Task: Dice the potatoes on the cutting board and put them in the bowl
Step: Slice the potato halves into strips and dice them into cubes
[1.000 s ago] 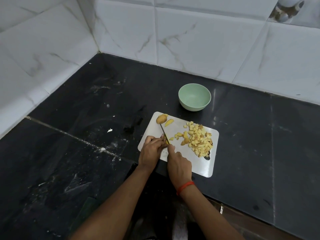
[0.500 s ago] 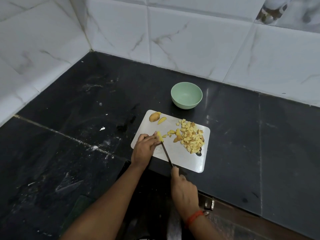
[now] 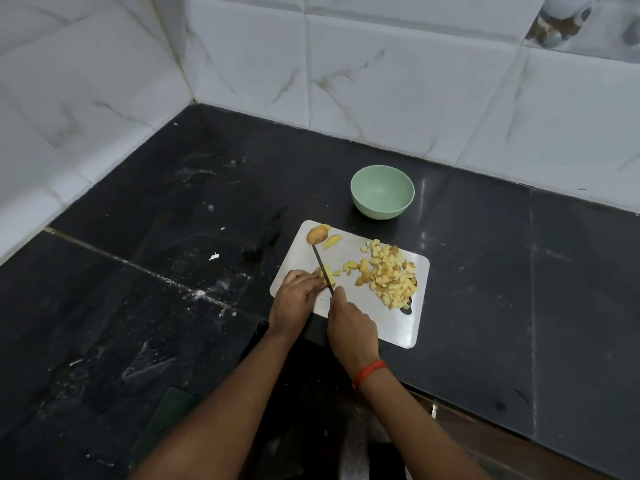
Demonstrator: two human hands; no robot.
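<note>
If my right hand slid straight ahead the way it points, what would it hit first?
Your right hand would likely first meet the yellow potato strip that the left hand holds beside the dark-bladed knife; beyond it, the brown-skinned potato chunk. Depth is unclear.

cutting board [image 3: 391,327]: white, lay flat | diced potato pile [image 3: 391,275]: pale yellow cubes, heaped on right half | 1 skin-on potato chunk [image 3: 317,234], 1 wedge [image 3: 331,242]: sat at far-left corner | bowl [image 3: 381,211]: green, upright, empty, stood just beyond board
</note>
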